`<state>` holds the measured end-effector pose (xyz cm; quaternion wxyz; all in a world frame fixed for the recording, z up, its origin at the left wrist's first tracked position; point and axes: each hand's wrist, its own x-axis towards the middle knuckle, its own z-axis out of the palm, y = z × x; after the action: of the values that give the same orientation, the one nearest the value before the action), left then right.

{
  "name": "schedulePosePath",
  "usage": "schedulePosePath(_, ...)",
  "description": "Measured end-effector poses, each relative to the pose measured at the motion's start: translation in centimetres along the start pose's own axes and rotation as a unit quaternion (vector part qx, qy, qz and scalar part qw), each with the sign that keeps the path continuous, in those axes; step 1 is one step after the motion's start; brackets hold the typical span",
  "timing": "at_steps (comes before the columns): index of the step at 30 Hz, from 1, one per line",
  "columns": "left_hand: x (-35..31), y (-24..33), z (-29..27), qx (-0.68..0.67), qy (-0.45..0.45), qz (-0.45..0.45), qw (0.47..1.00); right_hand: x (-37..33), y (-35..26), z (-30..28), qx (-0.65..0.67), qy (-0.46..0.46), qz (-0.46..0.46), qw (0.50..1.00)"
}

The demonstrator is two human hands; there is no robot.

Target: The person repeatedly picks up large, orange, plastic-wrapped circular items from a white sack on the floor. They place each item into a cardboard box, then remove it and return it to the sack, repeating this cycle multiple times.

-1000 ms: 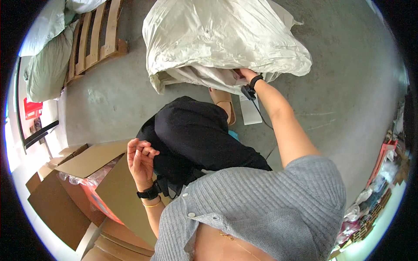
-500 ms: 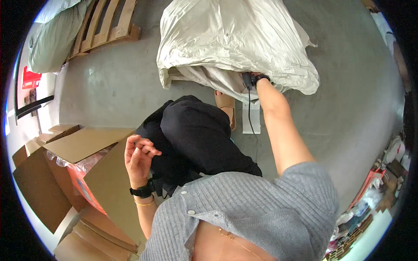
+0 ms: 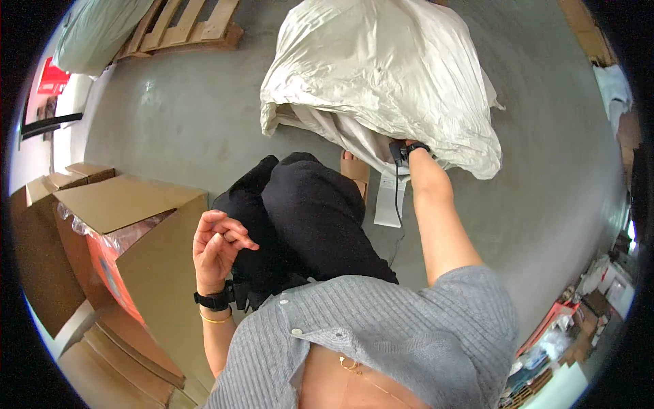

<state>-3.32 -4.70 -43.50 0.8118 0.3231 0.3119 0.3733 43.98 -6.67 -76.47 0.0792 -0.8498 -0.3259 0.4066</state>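
Note:
A large, crumpled white sack lies on the floor in front of me, its open edge facing me. My right hand reaches in under that edge; its fingers are hidden by the fabric. A black strap and small black box sit at the right wrist, with a thin black cable running down from the box. My left hand is raised beside my black-clad knee, palm turned up, fingers loosely bent and apart, with nothing in them. A black wristband circles the left wrist.
To my left stands an open cardboard box with clear plastic and something orange inside. A wooden pallet and another pale sack are at the far left. A white paper strip lies by my sandal. Clutter lines the right side.
My view has shifted a little, so the sack's edge and my right wrist show slightly lower and further right. The right hand stays at the sack's opening; the left keeps its loose pose.

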Motion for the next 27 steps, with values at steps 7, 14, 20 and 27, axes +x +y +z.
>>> schedulePosePath(7, -0.4, 0.4, -0.7, -0.04, -0.016, 0.0, 0.999, -1.4, 2.0, -0.5, 0.029, -0.022, 0.02, 0.999)
schedulePosePath(14, -0.1, 0.1, -0.3, -0.027, -0.025, -0.001, 0.999, -1.8, 3.5, -1.9, 0.133, -0.055, 0.051, 0.988)
schedulePosePath(20, -0.1, -0.1, -0.1, -0.026, -0.03, -0.001, 0.999, -2.4, 3.8, -1.7, 0.263, -0.058, 0.068, 0.961)
schedulePosePath(27, -0.7, 0.3, -0.5, -0.035, -0.037, 0.003, 0.999, -2.1, 2.1, -1.3, 0.294, -0.029, 0.066, 0.953)
